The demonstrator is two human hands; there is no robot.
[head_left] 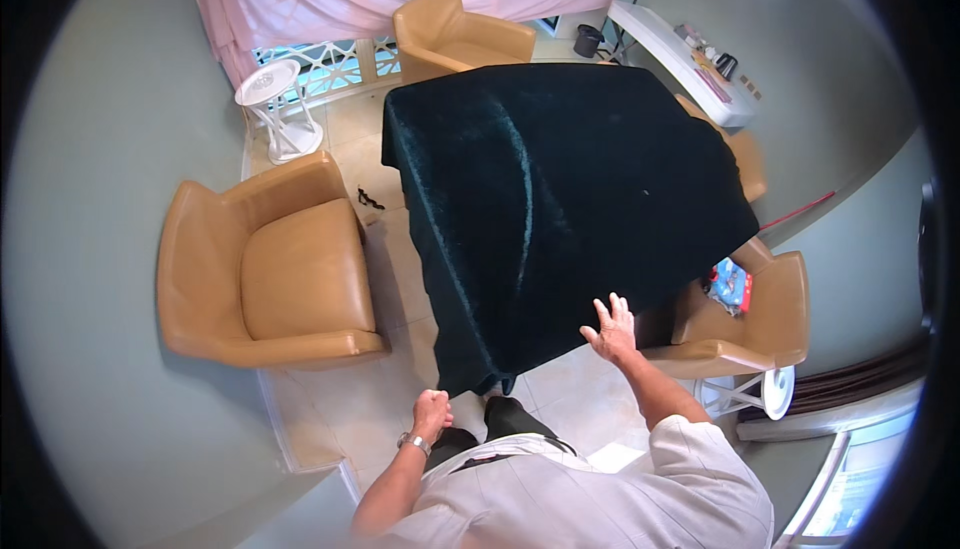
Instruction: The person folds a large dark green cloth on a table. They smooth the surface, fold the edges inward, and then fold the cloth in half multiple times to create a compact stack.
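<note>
Dark green cloth point(560, 209) drapes the counter at picture centre. Right hand point(612, 329) lies spread flat on its 5 o'clock edge; left hand point(432, 414), fingers curled closed, pinches the 7 o'clock corner (grip detail unclear). An uneven tug could slide it off. Armchairs: four; side tables: two.
</note>
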